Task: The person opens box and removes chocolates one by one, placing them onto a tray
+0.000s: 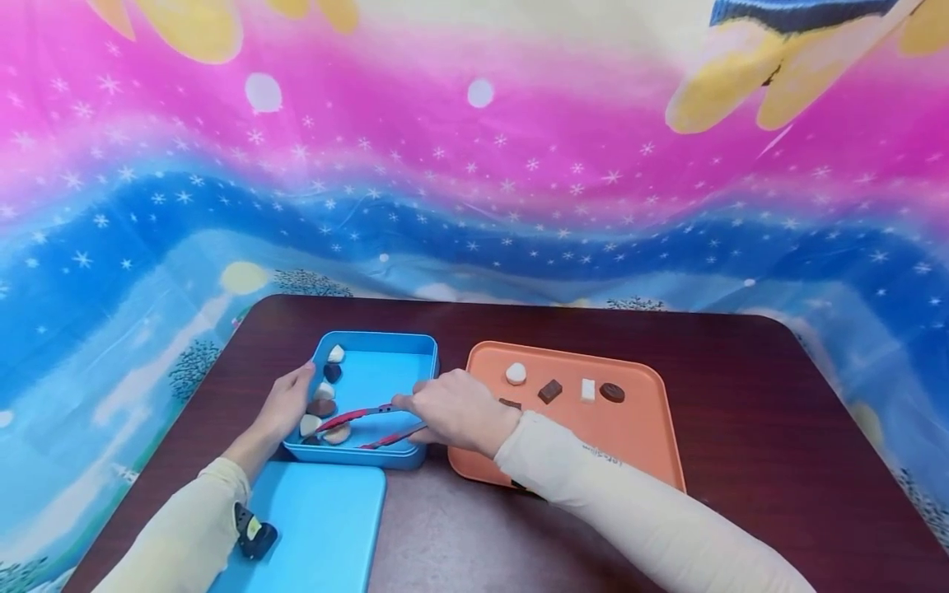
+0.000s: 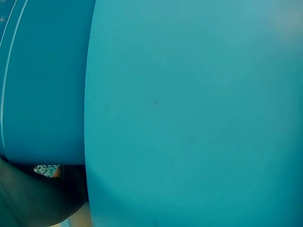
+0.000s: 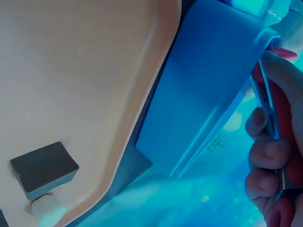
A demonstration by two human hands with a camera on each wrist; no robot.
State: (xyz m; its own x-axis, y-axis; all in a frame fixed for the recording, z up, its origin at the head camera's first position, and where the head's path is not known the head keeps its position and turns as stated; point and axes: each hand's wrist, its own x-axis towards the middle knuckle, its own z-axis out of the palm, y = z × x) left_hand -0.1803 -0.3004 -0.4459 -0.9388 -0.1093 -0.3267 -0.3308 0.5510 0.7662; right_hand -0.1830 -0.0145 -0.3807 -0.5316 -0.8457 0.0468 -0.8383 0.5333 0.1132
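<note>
Head view: the right hand (image 1: 461,410) grips red tongs (image 1: 359,414) over the blue box (image 1: 385,372); the left hand (image 1: 286,407) touches its left side, grip unclear.

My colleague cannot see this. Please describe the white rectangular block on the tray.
Find the orange tray, right of the blue box. Toward the tray's far edge, the white rectangular block lies between two brown pieces; the other visible white piece there is rounded.

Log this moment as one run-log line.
right hand: holds red tongs reaching into blue box | left hand: at box's left wall | box: chocolates along left side | orange tray: more chocolates
</note>
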